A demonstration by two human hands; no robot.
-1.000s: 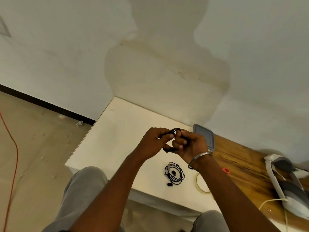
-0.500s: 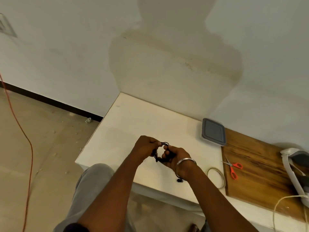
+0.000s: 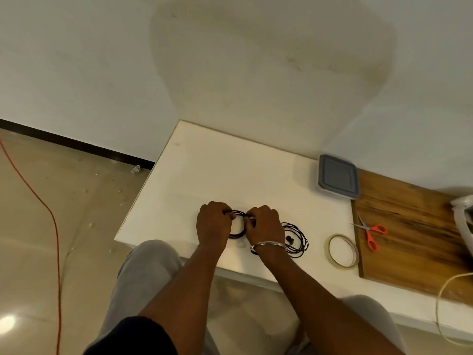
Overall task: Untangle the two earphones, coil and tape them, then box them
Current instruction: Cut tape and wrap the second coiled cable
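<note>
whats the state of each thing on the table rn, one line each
left hand: grips the held earphone
right hand: pinches the same earphone
held earphone: coiled, between both hands
second earphone: coiled, lying on the table by the right wrist
tape roll: flat on the table, untouched
scissors: blades partly open, on the wooden board
box: lid on

Soft, even light; broad shadow on the wall (image 3: 268,60); wide-angle edges bend.
</note>
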